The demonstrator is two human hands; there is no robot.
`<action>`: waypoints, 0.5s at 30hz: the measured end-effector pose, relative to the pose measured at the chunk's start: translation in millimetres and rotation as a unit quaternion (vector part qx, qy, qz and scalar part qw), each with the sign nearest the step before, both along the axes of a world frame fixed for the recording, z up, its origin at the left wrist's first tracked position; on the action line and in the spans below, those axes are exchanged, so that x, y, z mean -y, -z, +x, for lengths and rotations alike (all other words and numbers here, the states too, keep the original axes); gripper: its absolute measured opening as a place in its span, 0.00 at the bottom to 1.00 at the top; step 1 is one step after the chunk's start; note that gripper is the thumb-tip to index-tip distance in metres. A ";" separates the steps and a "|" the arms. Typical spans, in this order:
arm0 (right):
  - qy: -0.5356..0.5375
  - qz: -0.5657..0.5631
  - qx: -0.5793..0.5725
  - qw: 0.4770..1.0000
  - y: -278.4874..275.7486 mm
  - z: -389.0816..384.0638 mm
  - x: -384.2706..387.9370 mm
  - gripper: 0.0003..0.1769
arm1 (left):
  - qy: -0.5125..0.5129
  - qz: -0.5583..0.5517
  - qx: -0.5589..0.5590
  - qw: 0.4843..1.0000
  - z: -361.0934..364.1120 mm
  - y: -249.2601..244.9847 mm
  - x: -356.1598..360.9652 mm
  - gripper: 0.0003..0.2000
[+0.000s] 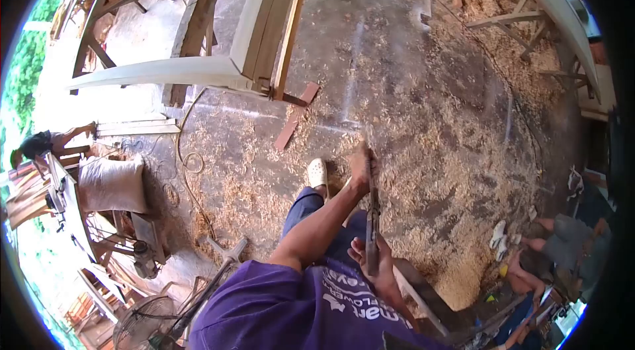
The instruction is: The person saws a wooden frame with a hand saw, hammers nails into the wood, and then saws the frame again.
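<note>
A long, narrow, dark bar-like tool [374,218] runs away from my body, seen nearly edge on; I cannot make out its exact kind. My left hand [360,170] is closed around its far end, arm stretched forward. Close to my shirt, my right hand [380,272] supports the thicker near end against the palm, fingers partly curled beside it. Below the tool lies the floor [423,178], strewn with wood shavings. A reddish-brown strip of wood [287,135] rests on it, ahead and to the left of my light clog [317,172].
A large wooden frame [271,26] stands ahead left, and a curved piece on trestles [555,12] ahead right. A cable [180,141] trails along the left floor near a stuffed sack [112,183]. A fan [142,323] is lower left. Other people [529,270] sit at right.
</note>
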State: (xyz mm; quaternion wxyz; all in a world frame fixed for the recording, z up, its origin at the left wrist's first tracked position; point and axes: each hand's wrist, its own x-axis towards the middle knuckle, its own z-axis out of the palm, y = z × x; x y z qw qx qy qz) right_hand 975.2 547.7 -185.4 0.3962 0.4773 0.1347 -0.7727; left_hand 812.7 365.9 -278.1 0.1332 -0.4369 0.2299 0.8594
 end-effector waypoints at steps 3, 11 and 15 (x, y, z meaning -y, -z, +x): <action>-0.247 0.463 -0.553 0.647 9.3 -32.6 21.9 0.38 | -0.143 -0.036 0.049 0.988 -11.7 29.2 39.0 0.22; -0.252 0.282 -0.887 0.266 174.7 -141.5 58.3 0.26 | -0.187 -0.083 -0.070 0.976 -65.6 118.2 114.4 0.25; -0.195 0.296 -0.917 0.183 282.1 -160.8 100.8 0.14 | -0.123 -0.319 -0.186 0.921 -83.0 145.5 185.6 0.15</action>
